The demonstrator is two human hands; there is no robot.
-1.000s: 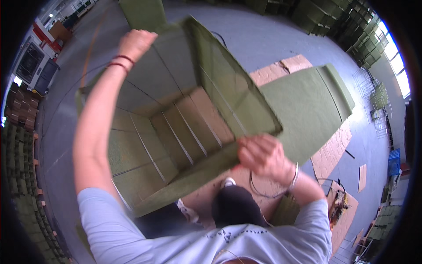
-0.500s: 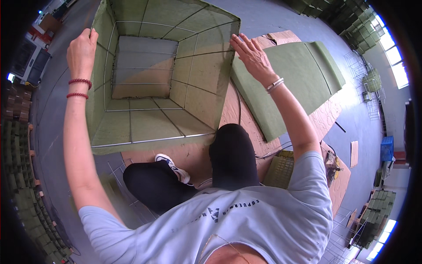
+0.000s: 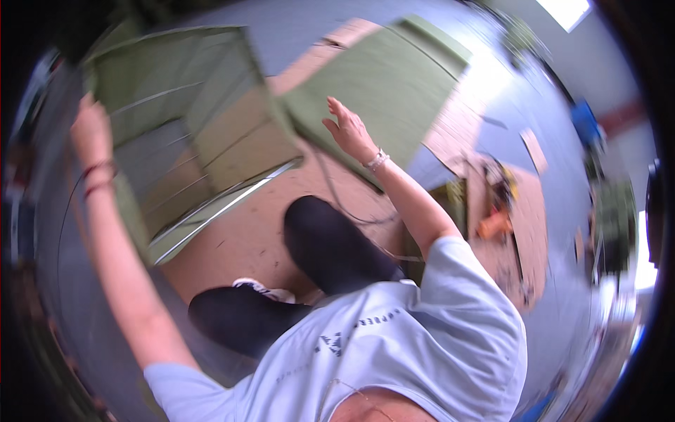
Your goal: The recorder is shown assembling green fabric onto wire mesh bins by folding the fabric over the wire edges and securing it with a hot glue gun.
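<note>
A large olive-green open crate (image 3: 204, 141) with metal-edged walls stands tilted at the upper left. My left hand (image 3: 90, 133) grips its left wall edge, arm stretched up. My right hand (image 3: 348, 130) is free, fingers spread, hovering between the crate's right side and a flat green lid panel (image 3: 394, 84) lying on the floor. The picture is blurred by motion. My knee in black trousers (image 3: 330, 246) and a white shoe (image 3: 264, 290) show below the crate.
Brown cardboard sheets (image 3: 260, 232) cover the floor under the crate. A cable (image 3: 351, 211) runs across them. An orange power tool (image 3: 496, 225) and small clutter lie at the right. Grey floor surrounds it all.
My right hand has let go of the crate's right wall and moved away to the right. The crate has tipped and shifted left in view as my head turned.
</note>
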